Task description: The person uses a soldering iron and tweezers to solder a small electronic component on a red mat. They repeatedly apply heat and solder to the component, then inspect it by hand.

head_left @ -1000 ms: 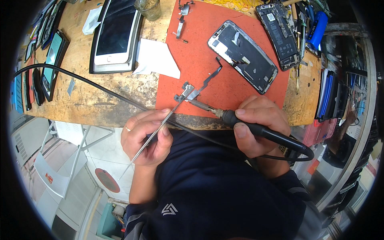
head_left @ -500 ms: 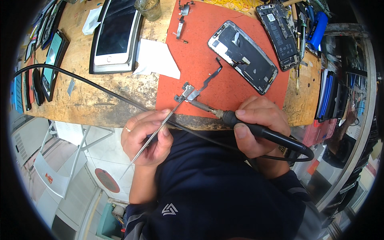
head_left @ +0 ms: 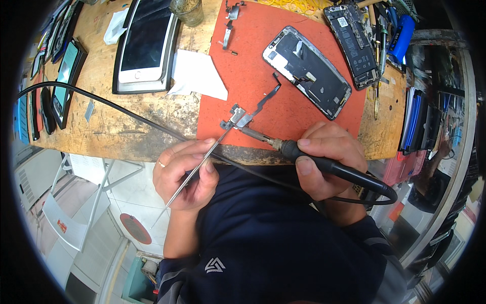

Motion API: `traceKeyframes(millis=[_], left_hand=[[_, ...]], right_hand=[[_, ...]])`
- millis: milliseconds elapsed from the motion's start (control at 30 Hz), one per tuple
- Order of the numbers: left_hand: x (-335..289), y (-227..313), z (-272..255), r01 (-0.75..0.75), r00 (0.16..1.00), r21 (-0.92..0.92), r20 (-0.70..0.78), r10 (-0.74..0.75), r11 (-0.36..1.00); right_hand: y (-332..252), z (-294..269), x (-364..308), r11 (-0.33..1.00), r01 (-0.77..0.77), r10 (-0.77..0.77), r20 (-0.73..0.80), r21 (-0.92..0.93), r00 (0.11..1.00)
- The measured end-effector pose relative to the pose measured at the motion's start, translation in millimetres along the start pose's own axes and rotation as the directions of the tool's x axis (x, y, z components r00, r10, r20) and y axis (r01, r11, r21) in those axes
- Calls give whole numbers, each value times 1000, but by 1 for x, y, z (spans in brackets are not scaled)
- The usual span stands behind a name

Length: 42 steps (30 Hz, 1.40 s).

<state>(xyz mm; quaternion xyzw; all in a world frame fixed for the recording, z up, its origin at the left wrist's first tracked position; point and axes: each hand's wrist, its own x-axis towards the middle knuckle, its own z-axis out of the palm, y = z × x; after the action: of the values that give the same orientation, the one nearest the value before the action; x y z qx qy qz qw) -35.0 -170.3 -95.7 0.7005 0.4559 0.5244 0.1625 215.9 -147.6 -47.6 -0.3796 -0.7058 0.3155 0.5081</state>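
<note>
My left hand (head_left: pixel 186 175) pinches a pair of thin metal tweezers (head_left: pixel 195 171), slanting up to the right. Their tips meet a small silver phone part (head_left: pixel 237 117) with a dark flex strip (head_left: pixel 266 99) trailing from it, over the near left part of the orange-red mat (head_left: pixel 309 109). Closed around the black handle of a soldering iron (head_left: pixel 329 165) is my right hand (head_left: pixel 331 159). The iron's metal tip end reaches the same part from the right; the exact contact is too small to make out. The iron's black cable (head_left: pixel 126 110) crosses behind my left hand.
A phone screen assembly (head_left: pixel 309 71) lies face down on the mat, with an opened phone body (head_left: pixel 353 45) beyond it. Small brackets (head_left: pixel 229 33) lie at the mat's far left. Left of them are white paper (head_left: pixel 200 75), a white phone (head_left: pixel 144 45) and a glass jar (head_left: pixel 188 11).
</note>
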Motion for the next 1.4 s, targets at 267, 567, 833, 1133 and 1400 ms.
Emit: traceKeyframes(millis=[267,567,833,1133,1400], left_hand=[[1,1,-1,-3,1000,4,11,3,1000],[1,1,0,-3,1000,2,10,3,1000],[-2,0,-2,21,1000,-30,7,-21,999],[-11,3,2,140,984,-137,-86,-153,981],[-7,2,1,122,990,-86,-59,-128,989]], right_hand=[[0,0,0,1000,13,-13,-6,-7,1000],[-1,1,0,1000,-3,3,-12,0,1000],[-2,0,-1,1000,-4,4,-14,-11,1000],[-3,-1,1,998,-22,23,18,-57,1000],[-3,0,2,997,-38,40,28,-61,999]])
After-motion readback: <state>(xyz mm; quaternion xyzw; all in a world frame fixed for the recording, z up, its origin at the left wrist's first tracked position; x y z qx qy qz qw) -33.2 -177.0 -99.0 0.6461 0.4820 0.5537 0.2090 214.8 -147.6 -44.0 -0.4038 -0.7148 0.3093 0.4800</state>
